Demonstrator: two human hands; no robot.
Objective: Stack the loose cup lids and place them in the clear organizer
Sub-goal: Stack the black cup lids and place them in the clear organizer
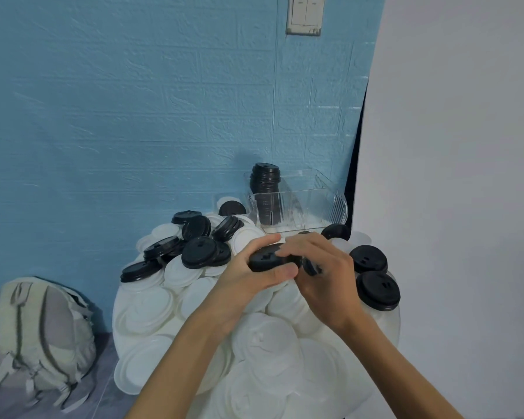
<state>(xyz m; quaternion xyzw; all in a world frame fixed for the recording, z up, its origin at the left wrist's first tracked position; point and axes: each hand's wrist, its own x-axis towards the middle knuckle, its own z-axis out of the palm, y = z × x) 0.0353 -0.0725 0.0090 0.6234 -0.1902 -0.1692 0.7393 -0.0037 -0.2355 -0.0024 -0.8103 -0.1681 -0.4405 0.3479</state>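
Blue brick-patterned wall (133, 116) stood behind a surface (118, 322) heaped with cup lids. Over that heap, the fingers (280, 272) of the left hand (254, 273) were curled round a short stack of black lids (271, 261), thumb below and fingertips over the far rim, so the stack lay tilted with its flat top facing the camera. The right hand (321, 276) met it from the other side; its fingers pinched what looked like one more black lid (310, 266) edge-on against the stack, though the grip was partly hidden. Both hands were touching at the stack.

Loose black lids (198, 252) lay left of the stack, more (377, 290) just right of it, on white lids (270, 352) below. Beyond the stack, up and slightly right, stood the clear organizer (303, 207), with a tall column of black lids (265, 192) already in its left corner. The right hand seemed nearer to it.

A backpack (40, 334) sat on the floor far left of the stack.
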